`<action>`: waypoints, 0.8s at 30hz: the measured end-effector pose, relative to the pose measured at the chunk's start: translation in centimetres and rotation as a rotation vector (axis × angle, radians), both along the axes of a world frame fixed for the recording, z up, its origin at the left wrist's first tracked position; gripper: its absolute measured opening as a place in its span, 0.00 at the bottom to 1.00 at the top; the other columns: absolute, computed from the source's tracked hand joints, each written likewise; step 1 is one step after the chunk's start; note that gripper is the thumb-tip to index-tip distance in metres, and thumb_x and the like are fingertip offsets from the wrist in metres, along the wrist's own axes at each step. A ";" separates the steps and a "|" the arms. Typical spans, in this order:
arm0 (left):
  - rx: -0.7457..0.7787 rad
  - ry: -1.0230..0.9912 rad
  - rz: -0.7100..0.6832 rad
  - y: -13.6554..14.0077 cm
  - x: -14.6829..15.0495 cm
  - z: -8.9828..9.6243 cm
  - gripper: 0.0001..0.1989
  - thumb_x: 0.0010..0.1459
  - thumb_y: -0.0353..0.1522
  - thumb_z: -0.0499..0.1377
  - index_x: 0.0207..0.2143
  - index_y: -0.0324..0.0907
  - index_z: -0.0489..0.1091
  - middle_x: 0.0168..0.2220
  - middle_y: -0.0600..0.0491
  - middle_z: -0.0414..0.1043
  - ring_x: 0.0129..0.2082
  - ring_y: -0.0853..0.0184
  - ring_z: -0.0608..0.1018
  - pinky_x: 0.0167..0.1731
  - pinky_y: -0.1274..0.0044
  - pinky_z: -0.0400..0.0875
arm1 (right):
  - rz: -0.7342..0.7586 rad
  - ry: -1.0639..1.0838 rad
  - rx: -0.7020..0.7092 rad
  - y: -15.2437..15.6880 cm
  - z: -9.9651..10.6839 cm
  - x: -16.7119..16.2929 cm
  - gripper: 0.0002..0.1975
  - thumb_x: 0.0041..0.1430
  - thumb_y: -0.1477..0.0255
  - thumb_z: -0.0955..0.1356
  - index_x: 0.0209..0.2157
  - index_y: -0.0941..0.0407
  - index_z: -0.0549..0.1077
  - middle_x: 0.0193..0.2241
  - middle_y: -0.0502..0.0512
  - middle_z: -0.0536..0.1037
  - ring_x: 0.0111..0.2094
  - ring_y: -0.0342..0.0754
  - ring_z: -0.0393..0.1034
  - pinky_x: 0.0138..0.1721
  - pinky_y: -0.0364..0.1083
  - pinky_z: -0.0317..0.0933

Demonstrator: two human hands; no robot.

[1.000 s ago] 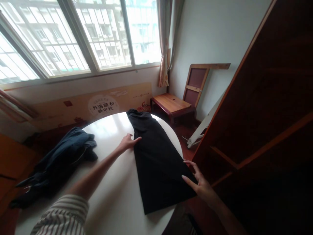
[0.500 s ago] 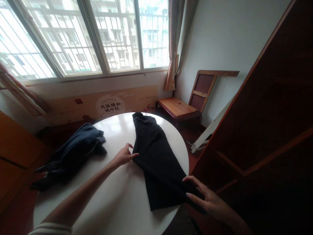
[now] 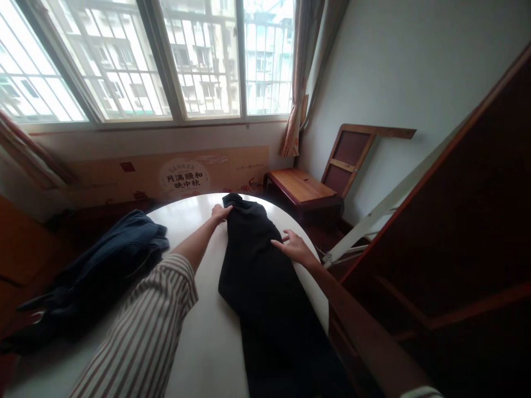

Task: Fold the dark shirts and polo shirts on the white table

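Clock read from the middle of the black garment, 12 pointing away from the wearer. The cloth lay on the white table, its near end running out of view at the bottom. Long axis ran from between 11 and 12 down to between 5 and 6; the narrower, rumpled far end pointed toward 11–12. Left edge jutted in a blunt corner at 9.

Left hand at 11, on the garment's left edge near the far end: thumb over the cloth, fingers partly hidden; could not tell whether it gripped. Garment lay to that hand's 3 to 5. Right hand between 1 and 2, open, thumb and fingers parted along the right edge, thumb tip over the cloth; garment lay to its 8 to 9.

Striped sleeve on the left arm, toward 8. Dark blue clothing heaped at 9–10, on the table.

Beyond the table, at 11, a tan panel read 月满颐和 / 映中秋 in dark characters; smaller lettering was unreadable. Low wooden stand at 1. Barred window above the panel.
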State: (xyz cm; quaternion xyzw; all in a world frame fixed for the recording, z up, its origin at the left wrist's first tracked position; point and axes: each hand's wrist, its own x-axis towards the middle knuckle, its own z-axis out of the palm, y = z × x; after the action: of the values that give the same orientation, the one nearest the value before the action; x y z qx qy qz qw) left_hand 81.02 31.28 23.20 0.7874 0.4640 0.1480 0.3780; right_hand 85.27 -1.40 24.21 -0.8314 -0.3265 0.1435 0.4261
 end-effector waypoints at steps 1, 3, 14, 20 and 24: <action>0.016 0.003 0.009 0.5 0.8 -0.1 0.24 0.53 0.38 0.65 0.48 0.31 0.68 0.41 0.36 0.76 0.35 0.57 0.81 0.29 0.75 0.72 | -0.006 -0.019 0.000 1.0 0.1 0.5 0.19 0.64 0.64 0.68 0.52 0.59 0.70 0.48 0.59 0.74 0.44 0.51 0.72 0.44 0.53 0.69; 0.076 0.002 0.014 1.5 2.1 0.0 0.23 0.51 0.33 0.66 0.48 0.34 0.68 0.45 0.37 0.75 0.43 0.54 0.80 0.36 0.73 0.73 | -0.003 -0.034 -0.004 2.7 0.2 1.4 0.18 0.65 0.64 0.67 0.52 0.58 0.70 0.50 0.57 0.72 0.47 0.53 0.71 0.46 0.55 0.69; 0.381 0.032 -0.118 -1.8 -3.0 1.6 0.23 0.58 0.39 0.61 0.51 0.34 0.65 0.48 0.37 0.71 0.49 0.55 0.75 0.48 0.71 0.68 | -0.022 -0.106 -0.159 0.4 -0.2 2.2 0.23 0.61 0.66 0.70 0.54 0.61 0.68 0.38 0.59 0.77 0.39 0.51 0.73 0.42 0.49 0.66; 0.652 -0.059 -0.946 -15.6 -21.9 -0.4 0.13 0.68 0.38 0.51 0.36 0.42 0.70 0.32 0.52 0.73 0.26 0.70 0.75 0.28 0.79 0.68 | 0.155 -0.086 -0.296 -10.9 -2.4 -3.9 0.32 0.60 0.55 0.65 0.59 0.60 0.62 0.21 0.47 0.72 0.26 0.50 0.71 0.31 0.45 0.62; 0.766 -0.184 -1.076 -24.1 -30.7 -3.0 0.26 0.63 0.52 0.52 0.52 0.42 0.67 0.36 0.47 0.74 0.28 0.67 0.77 0.26 0.78 0.71 | 0.086 -0.066 -0.309 -15.5 -2.3 -8.7 0.32 0.58 0.53 0.64 0.59 0.56 0.64 0.20 0.48 0.72 0.25 0.51 0.72 0.27 0.45 0.60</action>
State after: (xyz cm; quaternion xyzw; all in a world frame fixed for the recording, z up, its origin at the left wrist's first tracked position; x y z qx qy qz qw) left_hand 50.27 7.21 20.16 0.9719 -0.1132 0.1598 0.1307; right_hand 76.54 -16.89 21.88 -0.8765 -0.3499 0.1827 0.2757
